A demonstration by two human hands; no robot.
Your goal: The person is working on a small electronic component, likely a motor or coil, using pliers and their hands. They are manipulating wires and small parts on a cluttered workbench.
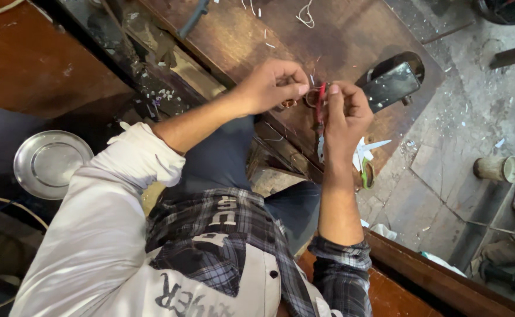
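seen from above, two bare hands were brought together over a worn wooden tabletop (234, 41), at about 12 o'clock from the seated person's body. the left hand (272, 85) was pinched shut on a small copper-coloured ring piece (290, 104), thumb and fingertips closed on its near edge. the right hand (345, 114) was clamped around a slim red-handled tool (321, 103), its grip closed and the handle held upright, the tip met against a second small ring (311, 97) between the two hands. whether the tool was cutting or only pressing could not be told.

a dark phone (391, 87) was laid flat at 2 o'clock from the hands, near the tabletop's edge. white scraps (368, 150) were seen just beside the right wrist at 4 o'clock. a round steel plate (51, 163) was set well apart at 9 o'clock, on the floor.

by judgement, the work would be done best with the small piece held steady and low, close to the tabletop, the tool kept square to the ring, and pressure applied gently so the tiny part was not slipped from the pinch.
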